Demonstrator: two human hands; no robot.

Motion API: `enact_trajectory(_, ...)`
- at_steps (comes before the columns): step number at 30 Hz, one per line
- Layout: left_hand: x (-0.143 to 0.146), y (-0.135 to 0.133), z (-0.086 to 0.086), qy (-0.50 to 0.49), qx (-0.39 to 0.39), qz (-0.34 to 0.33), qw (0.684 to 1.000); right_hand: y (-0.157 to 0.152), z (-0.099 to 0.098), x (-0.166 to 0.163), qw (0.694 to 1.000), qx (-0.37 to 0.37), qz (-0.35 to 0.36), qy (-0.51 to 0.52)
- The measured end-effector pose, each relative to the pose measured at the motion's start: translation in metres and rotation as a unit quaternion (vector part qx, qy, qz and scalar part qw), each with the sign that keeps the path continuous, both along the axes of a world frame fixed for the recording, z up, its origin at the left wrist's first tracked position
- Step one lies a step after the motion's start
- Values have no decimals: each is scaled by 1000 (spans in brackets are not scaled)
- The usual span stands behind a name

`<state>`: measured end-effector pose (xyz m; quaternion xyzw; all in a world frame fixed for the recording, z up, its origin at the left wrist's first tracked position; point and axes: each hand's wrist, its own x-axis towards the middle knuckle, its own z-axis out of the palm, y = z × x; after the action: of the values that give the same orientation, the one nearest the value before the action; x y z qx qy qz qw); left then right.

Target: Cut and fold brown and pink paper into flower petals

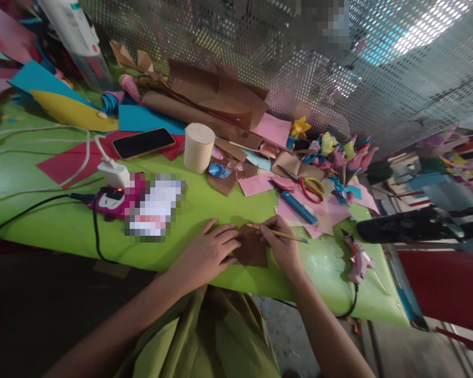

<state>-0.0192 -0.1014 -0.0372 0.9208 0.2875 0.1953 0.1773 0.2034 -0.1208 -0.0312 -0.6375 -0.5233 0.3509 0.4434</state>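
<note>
A small piece of brown paper (pixel 253 251) lies flat on the green table (pixel 197 205) near its front edge. My left hand (pixel 213 247) rests spread on the table, its fingertips on the paper's left edge. Between the fingers of my right hand (pixel 281 241) is a pencil (pixel 295 236), with one end over the upper part of the paper and the other pointing right. Whether the tip touches the paper I cannot tell. Just beyond my right hand lie a blue utility knife (pixel 298 206) and scissors with red and yellow handles (pixel 313 189), on pink paper scraps (pixel 331 212).
A pink glue gun (pixel 359 262) with a black cord lies at the right. Left of my hands are a power strip (pixel 110 202) with a white charger (pixel 114 173) and a dark phone (pixel 144 143). A cream cylinder (pixel 199 149) stands behind. Brown paper (pixel 205 115) and paper flowers (pixel 339 149) line the mesh.
</note>
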Motion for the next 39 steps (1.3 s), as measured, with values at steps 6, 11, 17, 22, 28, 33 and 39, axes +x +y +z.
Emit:
enact_trajectory(6, 1, 0, 1, 4, -8, -1, 1000, -7, 4, 0, 999, -16, 20, -22)
enact_trajectory(11, 1, 1, 1, 16, -18, 0, 1000, -22, 12, -5, 998, -36, 40, -26)
enact_trajectory(17, 0, 2, 2, 13, -36, -11, 999, -44, 16, -11, 994, -76, 78, -27)
enact_trajectory(22, -2, 3, 7, 28, -57, -17, 998, -56, 18, -12, 992, -77, 93, -36)
enact_trajectory(28, -3, 3, 9, 30, -60, -21, 998, -37, 19, -11, 997, -50, 50, 44)
enact_trajectory(33, -3, 2, 7, 20, -33, -12, 999, -12, 10, -14, 1000, 3, -14, 25)
enact_trajectory(39, -4, 2, 7, 17, -13, -9, 1000, -6, 4, -14, 1000, 2, -23, 14)
